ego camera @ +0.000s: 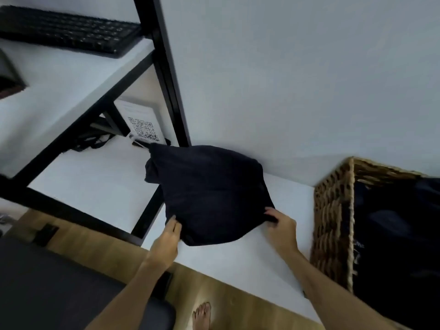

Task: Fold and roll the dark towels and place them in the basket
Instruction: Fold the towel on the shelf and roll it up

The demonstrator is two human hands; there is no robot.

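1. Dark towel [209, 194], mid-frame on white table [238, 265], pinched at near corners by left hand [167, 239] and right hand [279, 226].
2. Could bunch unevenly, being limp; wicker basket [333, 222] waiting at right.

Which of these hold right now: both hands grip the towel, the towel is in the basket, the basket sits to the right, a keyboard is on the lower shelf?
1. Both hands, left hand and right hand, grip the dark towel. True.
2. The towel is in the basket. False: it is on the white table.
3. The basket stands right of the towel. True.
4. The keyboard is on the lower shelf. False: it is on the upper one.
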